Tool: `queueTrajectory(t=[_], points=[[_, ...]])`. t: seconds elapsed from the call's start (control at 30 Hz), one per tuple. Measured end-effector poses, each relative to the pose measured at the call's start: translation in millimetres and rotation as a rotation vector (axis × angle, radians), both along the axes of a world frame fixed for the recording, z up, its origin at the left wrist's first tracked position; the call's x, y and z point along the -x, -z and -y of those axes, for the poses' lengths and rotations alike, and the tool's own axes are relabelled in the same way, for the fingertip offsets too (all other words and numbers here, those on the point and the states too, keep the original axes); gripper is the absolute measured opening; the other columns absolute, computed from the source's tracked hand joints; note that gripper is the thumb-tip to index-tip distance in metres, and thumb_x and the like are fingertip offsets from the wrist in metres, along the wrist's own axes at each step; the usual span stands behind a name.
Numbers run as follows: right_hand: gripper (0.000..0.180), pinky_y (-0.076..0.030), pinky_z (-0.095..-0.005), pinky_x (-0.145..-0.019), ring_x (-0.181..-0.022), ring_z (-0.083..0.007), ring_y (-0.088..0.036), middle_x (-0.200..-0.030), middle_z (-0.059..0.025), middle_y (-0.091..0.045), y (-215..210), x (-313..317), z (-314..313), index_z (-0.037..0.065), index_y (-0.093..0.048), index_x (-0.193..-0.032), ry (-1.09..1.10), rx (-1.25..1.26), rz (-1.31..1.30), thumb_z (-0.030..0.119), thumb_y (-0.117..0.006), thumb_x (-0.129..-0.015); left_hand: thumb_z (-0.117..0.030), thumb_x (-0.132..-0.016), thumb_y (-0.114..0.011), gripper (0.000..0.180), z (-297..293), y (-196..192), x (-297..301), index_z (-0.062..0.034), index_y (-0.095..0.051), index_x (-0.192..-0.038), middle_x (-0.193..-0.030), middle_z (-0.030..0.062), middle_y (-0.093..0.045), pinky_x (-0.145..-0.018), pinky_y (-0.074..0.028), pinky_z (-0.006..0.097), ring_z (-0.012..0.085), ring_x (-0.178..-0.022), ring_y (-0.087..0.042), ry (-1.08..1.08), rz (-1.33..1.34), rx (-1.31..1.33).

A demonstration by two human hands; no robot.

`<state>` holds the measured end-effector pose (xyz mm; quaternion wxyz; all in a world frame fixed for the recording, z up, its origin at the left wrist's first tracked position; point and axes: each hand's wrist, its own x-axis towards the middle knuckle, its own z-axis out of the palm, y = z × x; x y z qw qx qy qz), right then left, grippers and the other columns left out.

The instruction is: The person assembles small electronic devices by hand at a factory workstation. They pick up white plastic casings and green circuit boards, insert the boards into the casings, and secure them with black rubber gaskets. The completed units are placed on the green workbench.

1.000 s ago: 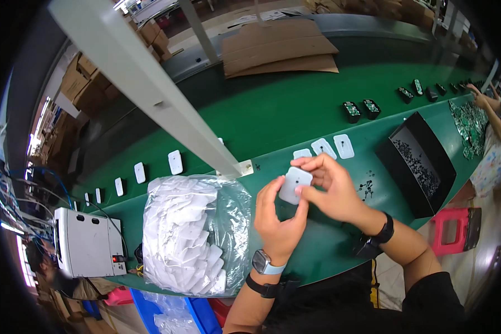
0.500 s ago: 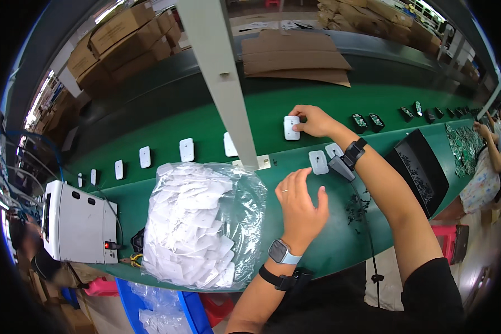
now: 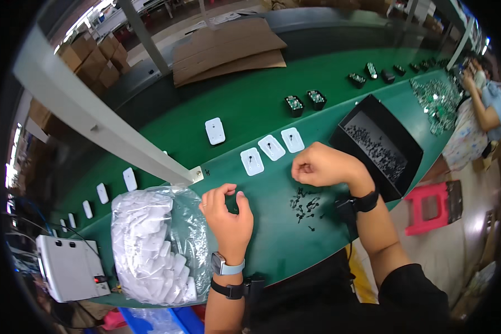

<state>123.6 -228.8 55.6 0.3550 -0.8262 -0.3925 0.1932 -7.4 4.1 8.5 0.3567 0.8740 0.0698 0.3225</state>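
Observation:
My right hand [image 3: 329, 166] hovers over the green table with its fingers curled in; their tips are hidden, so what they hold, if anything, does not show. Just left of it lie three white plastic covers, a left one [image 3: 252, 161], a middle one [image 3: 271, 147] and a right one [image 3: 292, 140], with small dark pieces on them. Below it is a scatter of small black pieces [image 3: 305, 206]. My left hand [image 3: 228, 218] is open beside the clear bag [image 3: 192, 222] of white covers [image 3: 145, 245], fingers bent and thumb apart. A closed white case [image 3: 215, 131] stands on the green belt.
At right a black bin [image 3: 345, 119] holds more black pieces. Black housings with circuit boards [image 3: 294, 104] stand on the belt; a board pile [image 3: 437, 100] lies near a co-worker [image 3: 487, 106]. A metal post [image 3: 106, 133] rises left. White cases [image 3: 129, 179] line the belt near a white machine [image 3: 72, 267].
My right hand has let go of the white case on the belt and drawn back over the table, its fingers curling. The view has swung right; my left hand stays open.

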Motion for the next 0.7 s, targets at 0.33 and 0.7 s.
queueTrajectory(t=[0.33,0.7], points=[[0.011,-0.049,-0.0432,-0.058,-0.061,-0.0348,-0.063,-0.066,-0.0144,-0.065,35.4,3.3,-1.3,0.003,-0.069,-0.073,-0.161,0.002,0.215,0.014,-0.065,-0.073,-0.005,-0.082,-0.065,0.010,-22.5,-26.2,44.4,-0.0013,-0.067,-0.091,-0.079,0.0128,-0.066,-0.073,-0.049,0.042,0.0300,-0.077,-0.061,-0.119,-0.408,-0.140],[0.009,-0.049,-0.0474,-0.059,-0.064,-0.0396,-0.061,-0.065,-0.0177,-0.064,29.3,11.3,1.8,0.001,-0.064,-0.064,-0.014,0.191,0.238,0.008,-0.064,-0.069,-0.010,-0.082,-0.068,0.034,-77.8,-12.3,105.3,0.0003,-0.063,-0.114,-0.121,0.0266,-0.057,-0.096,-0.045,0.053,0.0475,-0.113,-0.052,-0.391,-0.481,-0.645]])
